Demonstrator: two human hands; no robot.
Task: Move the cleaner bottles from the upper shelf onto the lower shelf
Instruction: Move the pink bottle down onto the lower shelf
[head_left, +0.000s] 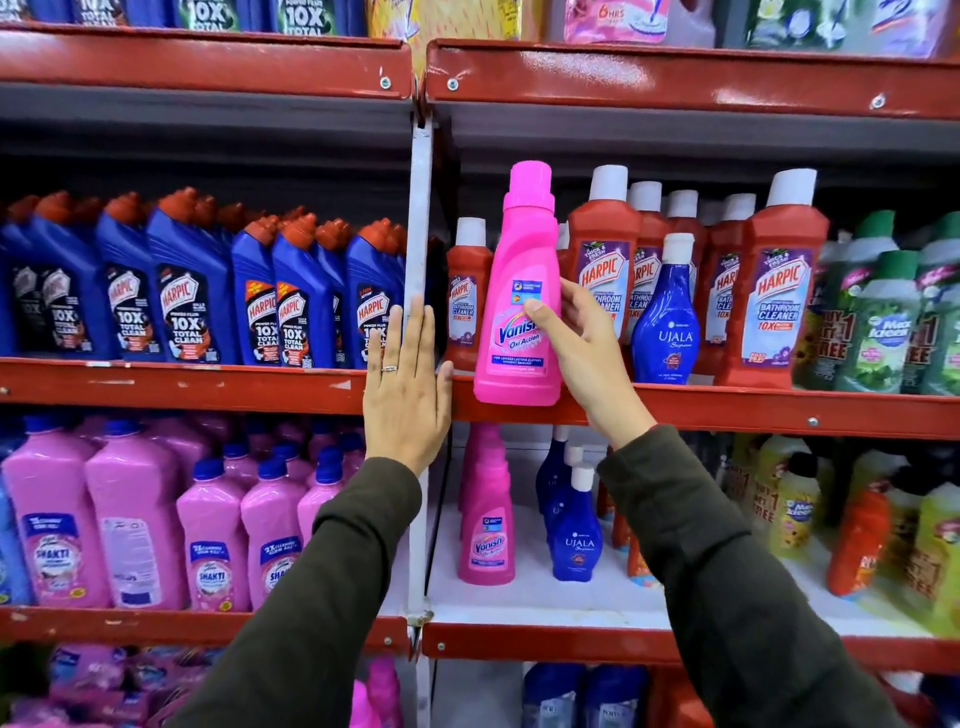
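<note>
Right hand (582, 348) clasped around the pink Vanish bottle (519, 291), upright at the front edge of the upper shelf (727, 410), just left of the red Harpic bottles (602, 260). Left hand (408, 395) flat, fingers (410, 338) spread and released, left of that bottle. Second Vanish bottle (487, 519) below, on the lower shelf (545, 597).

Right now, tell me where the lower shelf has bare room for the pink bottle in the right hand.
The lower shelf is bare in front of the pink Vanish bottle and blue Ujala bottle standing on it, out to its red front lip, with a narrow gap between those two. To the right, the yellow and orange bottles crowd it. The held pink bottle would fit at the front.
</note>
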